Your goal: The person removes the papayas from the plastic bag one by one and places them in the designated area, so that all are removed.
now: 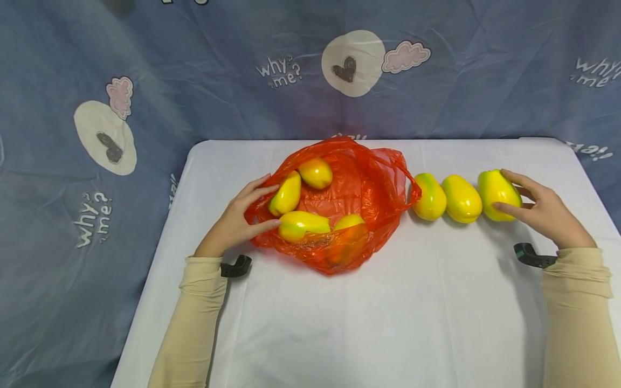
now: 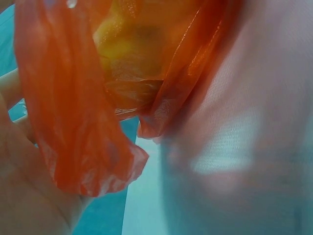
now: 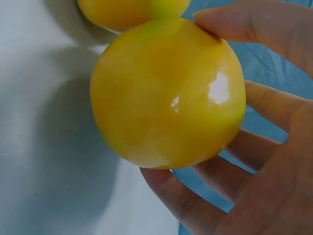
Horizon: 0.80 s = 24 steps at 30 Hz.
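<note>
An orange-red plastic bag (image 1: 339, 199) lies spread with its mouth up, several yellow-green mangoes (image 1: 304, 225) inside it. At the bag's left rim is my left hand (image 1: 240, 218), thumb and fingers spread and touching the film. The left wrist view has a loose flap of the bag (image 2: 83, 107) hanging over the palm, hiding part of the fingers. On the right, my right hand (image 1: 543, 207) holds a mango (image 1: 496, 195) between thumb and fingers. Close up, the fingers wrap the side of that rounded mango (image 3: 166, 98).
Two more mangoes stand in a row between bag and right hand, one (image 1: 429, 197) beside the bag's right handle, the other (image 1: 462, 199) nearest the held one. A white cloth covers the table (image 1: 368, 323). Behind it hangs a blue patterned curtain (image 1: 218, 70).
</note>
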### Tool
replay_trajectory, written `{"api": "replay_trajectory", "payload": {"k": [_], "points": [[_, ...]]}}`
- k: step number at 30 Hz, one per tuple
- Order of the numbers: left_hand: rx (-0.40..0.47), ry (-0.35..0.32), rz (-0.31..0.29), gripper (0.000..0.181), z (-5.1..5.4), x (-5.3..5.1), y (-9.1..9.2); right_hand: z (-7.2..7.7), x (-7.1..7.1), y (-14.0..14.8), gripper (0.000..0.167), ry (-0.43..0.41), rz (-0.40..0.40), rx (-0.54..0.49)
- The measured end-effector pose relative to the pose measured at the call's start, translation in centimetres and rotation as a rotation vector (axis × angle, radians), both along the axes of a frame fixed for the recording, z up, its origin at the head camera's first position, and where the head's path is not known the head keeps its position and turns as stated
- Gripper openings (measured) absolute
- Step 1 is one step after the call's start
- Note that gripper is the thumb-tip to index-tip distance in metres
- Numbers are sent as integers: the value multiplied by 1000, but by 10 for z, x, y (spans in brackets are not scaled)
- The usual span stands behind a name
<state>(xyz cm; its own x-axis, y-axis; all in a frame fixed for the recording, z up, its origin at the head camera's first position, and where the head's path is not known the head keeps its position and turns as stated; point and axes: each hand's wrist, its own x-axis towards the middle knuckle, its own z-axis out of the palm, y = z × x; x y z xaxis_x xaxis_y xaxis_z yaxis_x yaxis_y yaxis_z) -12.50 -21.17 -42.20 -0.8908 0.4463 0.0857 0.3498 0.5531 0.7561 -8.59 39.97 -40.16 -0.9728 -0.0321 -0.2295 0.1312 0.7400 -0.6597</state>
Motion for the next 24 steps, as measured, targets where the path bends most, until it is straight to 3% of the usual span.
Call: {"api": "replay_trajectory", "payload": {"k": [10, 24], "points": [[3, -1, 2, 73, -3, -1, -1, -5, -5, 3, 85, -47, 41, 15], [2, 0, 2, 72, -3, -1, -2, -7, -6, 2, 83, -65, 36, 18]]}}
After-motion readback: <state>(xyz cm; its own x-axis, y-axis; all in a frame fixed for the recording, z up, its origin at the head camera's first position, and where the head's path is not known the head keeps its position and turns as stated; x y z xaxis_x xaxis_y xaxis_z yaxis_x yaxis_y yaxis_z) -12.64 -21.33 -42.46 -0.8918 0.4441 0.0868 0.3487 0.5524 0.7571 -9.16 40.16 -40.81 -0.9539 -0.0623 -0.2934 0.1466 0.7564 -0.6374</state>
